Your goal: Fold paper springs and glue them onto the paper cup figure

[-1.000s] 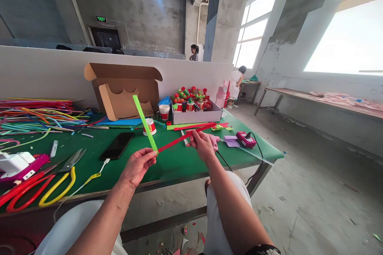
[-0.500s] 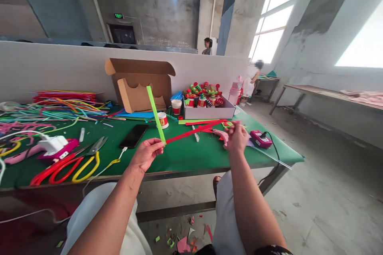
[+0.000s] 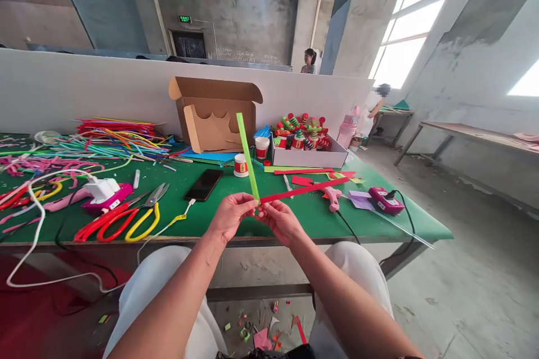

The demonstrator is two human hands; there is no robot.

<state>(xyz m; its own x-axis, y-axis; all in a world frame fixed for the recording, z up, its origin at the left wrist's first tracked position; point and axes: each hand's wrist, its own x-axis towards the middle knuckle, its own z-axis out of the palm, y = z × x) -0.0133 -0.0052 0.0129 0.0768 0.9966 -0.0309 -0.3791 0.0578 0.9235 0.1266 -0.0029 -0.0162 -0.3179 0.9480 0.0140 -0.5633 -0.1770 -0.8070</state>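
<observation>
My left hand [image 3: 229, 216] pinches the lower end of a light green paper strip [image 3: 247, 154], which sticks up and leans slightly left. A red paper strip [image 3: 309, 190] runs off to the right from the same corner, its far end free above the table. My right hand [image 3: 280, 221] is closed in a pinch at that corner, close beside my left fingertips, at the near end of the red strip. How the two strips join is hidden by my fingers. Behind the strips stands a small paper cup [image 3: 241, 165] with a red band.
On the green table [image 3: 236, 231] lie a pink glue gun [image 3: 332, 197], a black phone [image 3: 204, 185], scissors [image 3: 155, 196] and a power socket [image 3: 385, 201]. A box of decorated cups [image 3: 309, 157], an open cardboard box [image 3: 217, 129] and pipe cleaners [image 3: 122, 143] are behind.
My right hand has moved left from the red strip's far end to the corner by my left hand. The view has shifted, and the glue gun now shows fully.
</observation>
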